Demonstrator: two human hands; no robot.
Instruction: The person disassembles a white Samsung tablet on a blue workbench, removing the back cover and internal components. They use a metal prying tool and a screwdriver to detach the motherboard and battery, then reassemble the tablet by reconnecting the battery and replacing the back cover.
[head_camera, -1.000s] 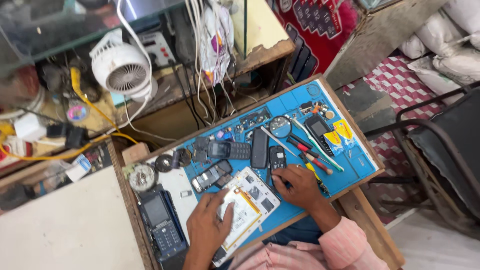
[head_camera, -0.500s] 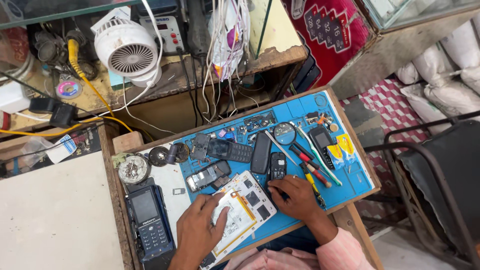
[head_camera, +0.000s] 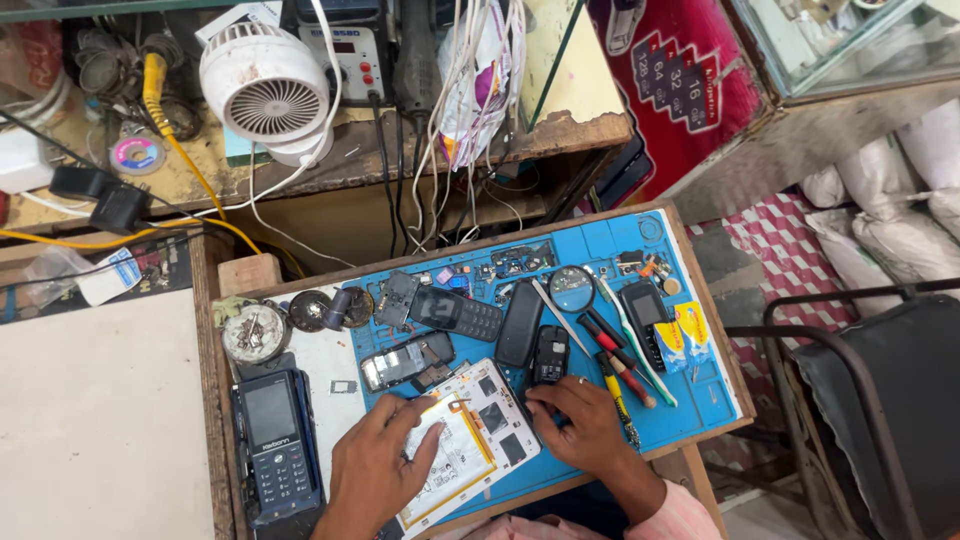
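An opened white phone (head_camera: 482, 432) with its battery and circuit board showing lies at the front of a blue work mat (head_camera: 690, 400). My left hand (head_camera: 375, 470) rests flat on its left part, fingers spread over the battery. My right hand (head_camera: 582, 430) touches the phone's right edge with curled fingers, and a ring shows on one finger. Just above my right hand lie a small black phone body (head_camera: 549, 354) and a black phone back cover (head_camera: 519, 323).
Screwdrivers (head_camera: 618, 362), a magnifier (head_camera: 571, 288), a keypad phone (head_camera: 455, 313) and small parts crowd the mat. A dark blue rugged phone (head_camera: 275, 440) lies at the left. A white fan (head_camera: 265, 95), cables and a soldering station fill the shelf behind. A black chair (head_camera: 880, 390) stands right.
The view has shifted and come closer to the bench. Both hands have stayed on the opened white phone, with the left hand settling flatter on it.
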